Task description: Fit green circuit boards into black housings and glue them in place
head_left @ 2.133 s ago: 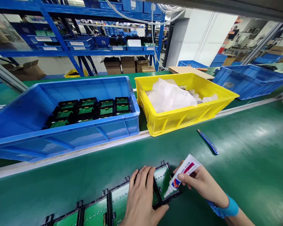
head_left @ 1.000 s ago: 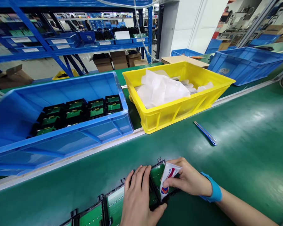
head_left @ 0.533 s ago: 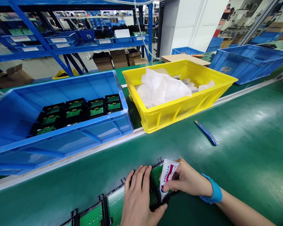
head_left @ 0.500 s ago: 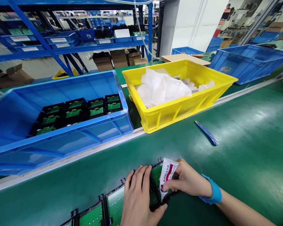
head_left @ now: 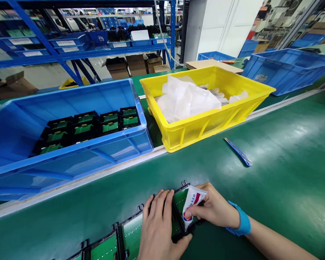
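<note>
A row of green circuit boards in black frames [head_left: 105, 249] lies on the green table at the bottom. My left hand [head_left: 159, 224] rests over one framed board, its fingers stretched out and thumb at the near edge. In my right hand [head_left: 206, 207] is a white tube [head_left: 193, 198] with red and blue print, pinched between thumb and fingers. The tube is tilted, its nozzle down at the near left corner of the rightmost board [head_left: 180, 199]. A blue band is round my right wrist.
Across the table stand a blue bin [head_left: 108, 153] holding several framed boards and a yellow bin [head_left: 203, 133] with white sheets. A blue cutter [head_left: 238, 151] lies to the right. Another blue bin [head_left: 284, 68] stands farther back, and blue shelving [head_left: 103, 54] behind.
The tube has tilted a little more to the right and its print shows less. My right hand and wrist have shifted slightly left. My left hand has stayed in place.
</note>
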The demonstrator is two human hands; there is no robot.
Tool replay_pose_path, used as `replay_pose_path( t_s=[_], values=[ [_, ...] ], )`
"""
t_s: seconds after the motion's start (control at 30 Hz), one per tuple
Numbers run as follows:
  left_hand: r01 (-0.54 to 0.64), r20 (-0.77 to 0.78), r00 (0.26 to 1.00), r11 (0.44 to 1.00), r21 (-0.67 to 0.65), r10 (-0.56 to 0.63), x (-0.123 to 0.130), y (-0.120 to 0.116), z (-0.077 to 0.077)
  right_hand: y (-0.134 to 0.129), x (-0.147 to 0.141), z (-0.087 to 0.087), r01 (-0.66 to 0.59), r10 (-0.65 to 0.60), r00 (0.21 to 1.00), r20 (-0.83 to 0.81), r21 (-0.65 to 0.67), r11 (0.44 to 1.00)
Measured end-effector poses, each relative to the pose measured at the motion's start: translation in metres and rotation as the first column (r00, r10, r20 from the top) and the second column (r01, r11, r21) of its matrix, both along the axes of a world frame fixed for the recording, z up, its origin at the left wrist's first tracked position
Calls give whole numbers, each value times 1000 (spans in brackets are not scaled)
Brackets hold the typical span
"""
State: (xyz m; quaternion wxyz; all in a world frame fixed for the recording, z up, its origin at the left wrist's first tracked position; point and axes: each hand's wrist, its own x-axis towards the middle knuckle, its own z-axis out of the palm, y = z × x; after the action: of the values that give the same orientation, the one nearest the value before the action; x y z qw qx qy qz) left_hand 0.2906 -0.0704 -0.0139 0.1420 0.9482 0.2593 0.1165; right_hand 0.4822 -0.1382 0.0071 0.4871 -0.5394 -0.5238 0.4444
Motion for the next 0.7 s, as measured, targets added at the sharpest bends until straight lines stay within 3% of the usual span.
replay_pose_path(
  t_s=[0.7],
  values=[
    [-4,-32,999,1000,1,4,1,0,1,4,1,1,6,-6,1000,-2,35,999]
  ],
)
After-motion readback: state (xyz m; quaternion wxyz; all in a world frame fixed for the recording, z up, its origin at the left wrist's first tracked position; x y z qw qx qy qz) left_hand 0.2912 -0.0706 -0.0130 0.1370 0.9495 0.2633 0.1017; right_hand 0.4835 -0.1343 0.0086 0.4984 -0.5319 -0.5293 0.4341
